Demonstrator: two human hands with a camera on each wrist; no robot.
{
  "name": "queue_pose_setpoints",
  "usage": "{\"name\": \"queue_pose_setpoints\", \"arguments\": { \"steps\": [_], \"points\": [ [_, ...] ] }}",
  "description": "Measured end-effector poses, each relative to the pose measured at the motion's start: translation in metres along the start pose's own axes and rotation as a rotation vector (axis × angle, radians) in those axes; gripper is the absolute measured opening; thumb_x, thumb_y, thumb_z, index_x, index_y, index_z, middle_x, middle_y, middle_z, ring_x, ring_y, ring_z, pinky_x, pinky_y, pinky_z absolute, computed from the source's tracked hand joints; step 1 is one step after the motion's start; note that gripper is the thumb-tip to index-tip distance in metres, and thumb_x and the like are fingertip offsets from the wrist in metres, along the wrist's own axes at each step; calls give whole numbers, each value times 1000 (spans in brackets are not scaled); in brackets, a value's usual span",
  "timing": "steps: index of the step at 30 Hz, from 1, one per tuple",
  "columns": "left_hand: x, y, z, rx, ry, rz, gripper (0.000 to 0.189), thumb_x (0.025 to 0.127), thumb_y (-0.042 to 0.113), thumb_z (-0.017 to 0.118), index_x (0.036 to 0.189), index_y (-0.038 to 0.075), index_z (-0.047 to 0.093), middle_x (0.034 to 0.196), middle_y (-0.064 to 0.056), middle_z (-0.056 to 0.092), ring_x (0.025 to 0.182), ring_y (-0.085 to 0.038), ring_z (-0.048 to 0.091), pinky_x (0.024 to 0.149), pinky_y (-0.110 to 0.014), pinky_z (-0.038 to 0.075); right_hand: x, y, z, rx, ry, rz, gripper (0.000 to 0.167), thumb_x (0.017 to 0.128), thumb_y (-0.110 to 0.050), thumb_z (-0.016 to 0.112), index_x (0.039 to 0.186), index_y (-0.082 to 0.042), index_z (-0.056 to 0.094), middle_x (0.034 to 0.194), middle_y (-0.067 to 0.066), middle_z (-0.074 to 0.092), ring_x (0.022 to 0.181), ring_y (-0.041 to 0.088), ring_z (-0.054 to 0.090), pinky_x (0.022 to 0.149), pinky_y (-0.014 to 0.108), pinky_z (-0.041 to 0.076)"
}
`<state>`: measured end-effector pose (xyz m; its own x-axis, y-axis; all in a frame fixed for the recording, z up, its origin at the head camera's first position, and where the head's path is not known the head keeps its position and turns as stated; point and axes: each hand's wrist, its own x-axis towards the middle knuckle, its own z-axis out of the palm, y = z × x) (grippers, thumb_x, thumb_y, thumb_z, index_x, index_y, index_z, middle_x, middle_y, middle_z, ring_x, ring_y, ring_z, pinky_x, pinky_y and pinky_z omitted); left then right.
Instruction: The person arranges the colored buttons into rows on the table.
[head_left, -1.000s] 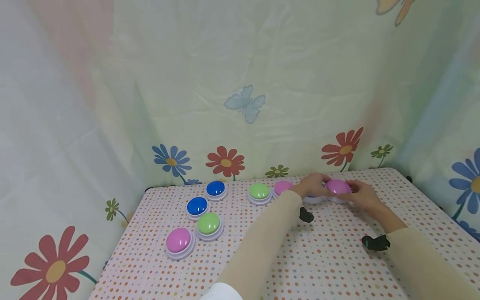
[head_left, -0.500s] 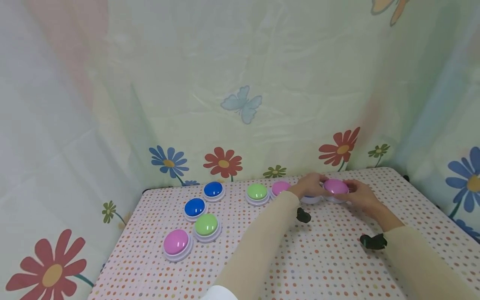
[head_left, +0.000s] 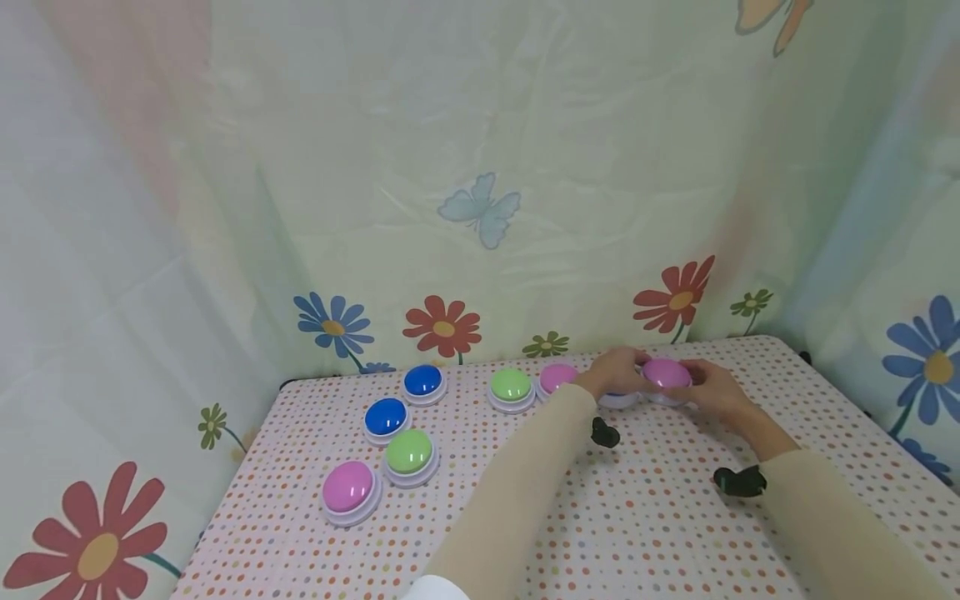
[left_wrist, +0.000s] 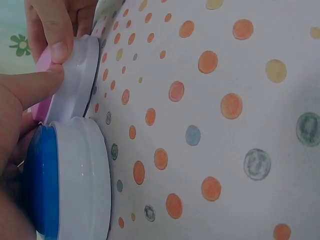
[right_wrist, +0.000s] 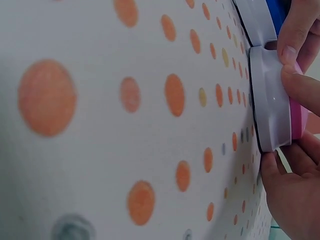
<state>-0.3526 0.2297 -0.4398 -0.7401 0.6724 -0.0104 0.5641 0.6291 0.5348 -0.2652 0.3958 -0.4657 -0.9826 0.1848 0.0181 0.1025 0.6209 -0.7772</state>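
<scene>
Alignment looks to be the step in hand: I have the pink button (head_left: pixel 666 373) at the right end of the back row, with both hands on it. The left hand (head_left: pixel 619 372) pinches it, thumb on the near rim and fingers passing behind; the right hand (head_left: pixel 716 390) grips from the other side, its thumb tip close against the left one and a finger at the end of the white base. That base seems to sit on the dotted tablecloth (head_left: pixel 645 517), right beside the blue button (left_wrist: pixel 42 180); I can't tell whether the two quite touch. Further along the row are a second pink button (head_left: pixel 558 377), partly hidden by the left sleeve (head_left: pixel 517 483), and a green button (head_left: pixel 511 385). My judgement is that the next move calls for a slight nudge to square the end piece, then a clean release without dragging its neighbour. Well to the left, four loose buttons (head_left: pixel 408 451), two of them blue, stand out of either hand's grasp.
</scene>
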Motion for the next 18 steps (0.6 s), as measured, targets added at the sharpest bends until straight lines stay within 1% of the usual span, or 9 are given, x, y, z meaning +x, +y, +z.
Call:
{"name": "queue_pose_setpoints", "arguments": {
  "steps": [7,10,11,13,15,17,18],
  "points": [
    [-4,3,1,-29,8,-19,56,79,39,79,130,24,62,122,15,61,112,-2,53,95,-24,41,-9,-7,-1,31,-2,9,80,88,-22,71,144,13,26,141,40,29,128,57,29,101,65,31],
    [-4,3,-1,-27,17,-29,57,78,40,81,130,22,63,121,13,62,111,-4,54,97,-28,41,-9,-12,0,48,-5,22,88,88,-21,71,148,11,16,144,40,26,130,57,26,102,66,29],
    [-4,4,-3,-11,22,-30,59,78,41,81,130,21,62,121,13,62,111,-4,54,97,-30,41,-9,-14,0,51,-7,28,92,87,-21,72,149,10,12,144,41,24,130,58,26,102,66,29],
    [-4,4,-7,48,30,-30,62,78,45,79,132,20,61,123,12,61,113,-5,54,101,-36,38,-8,-17,2,49,-14,31,99,86,-21,72,151,8,3,145,41,21,131,58,24,102,67,27],
    [-5,5,-16,103,29,-21,65,79,48,77,134,19,59,126,10,60,116,-7,53,104,-43,35,-9,-20,2,43,-10,26,104,85,-20,73,151,6,-3,146,42,18,132,59,21,102,68,26],
    [-5,3,-25,142,31,-20,65,80,48,75,135,19,58,128,10,60,117,-8,53,105,-45,34,-10,-24,1,17,10,-4,102,86,-20,73,151,6,0,147,41,17,132,59,19,102,69,26],
    [-6,3,-30,138,29,-19,63,82,46,74,136,18,57,128,9,60,117,-8,53,104,-43,35,-10,-26,-2,8,18,-23,100,86,-19,73,151,6,2,148,40,16,133,59,18,101,69,26]
  ]
}}
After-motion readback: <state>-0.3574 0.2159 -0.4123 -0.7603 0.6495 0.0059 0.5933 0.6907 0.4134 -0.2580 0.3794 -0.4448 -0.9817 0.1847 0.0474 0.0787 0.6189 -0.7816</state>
